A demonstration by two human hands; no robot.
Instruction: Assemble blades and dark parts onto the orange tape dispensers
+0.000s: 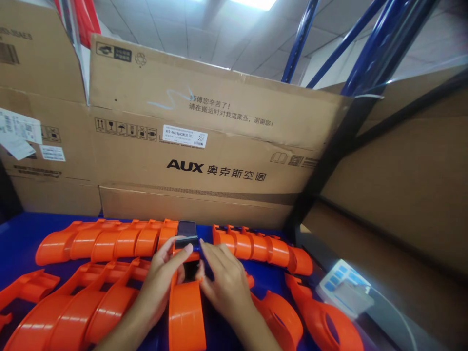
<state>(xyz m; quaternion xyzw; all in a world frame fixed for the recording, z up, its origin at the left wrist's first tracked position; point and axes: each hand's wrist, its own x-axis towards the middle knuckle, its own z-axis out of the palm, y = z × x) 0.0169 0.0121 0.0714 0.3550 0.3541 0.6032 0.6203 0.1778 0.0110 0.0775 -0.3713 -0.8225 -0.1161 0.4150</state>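
Observation:
An orange curved plastic part (187, 317) stands between my two hands at the bottom middle, with a small dark piece (185, 242) at its upper end. My left hand (165, 265) is closed around the part's upper left side, its thumb lying against the dark piece. At the right side of the same end is my right hand (224, 273), fingers bent and pressed together near a small blue edge; what its fingertips grip is hidden. A dark rectangular object (187, 228) lies just behind the hands.
Rows of orange curved parts (106, 243) cover the blue surface (14, 222) on the left, with more (259, 247) on the right. Cardboard sheets (226, 141) stand behind. A dark rack post (318, 170) rises at the right, beside a white and blue device (343, 282) with a cable.

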